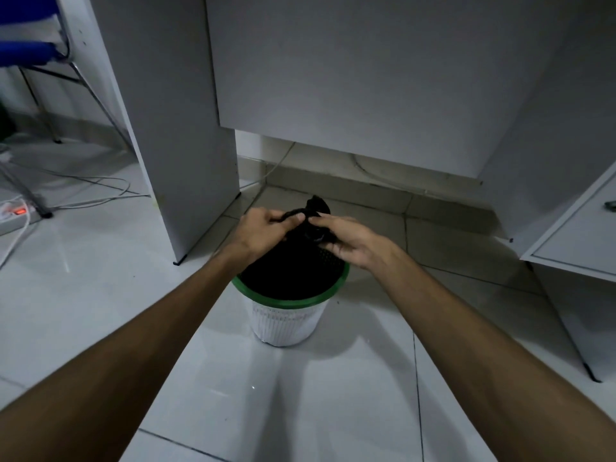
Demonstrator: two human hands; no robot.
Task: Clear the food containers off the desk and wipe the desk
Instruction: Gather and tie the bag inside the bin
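A white slatted waste bin [286,323] with a green rim stands on the tiled floor under the desk. A black bin bag [293,271] fills it and rises above the rim. Its top is gathered into a twisted neck [316,205]. My left hand [263,233] pinches one strand of the bag's neck from the left. From the right, my right hand [353,241] grips the bunched plastic. Both hands meet just above the bin's far rim. No food containers are visible; the bag's contents are hidden.
Grey-white desk panels [186,128] rise left and behind the bin. A drawer unit [580,241] stands at right. Far left are a blue chair [30,55], loose cables [100,191] and a power strip with a red switch [20,211].
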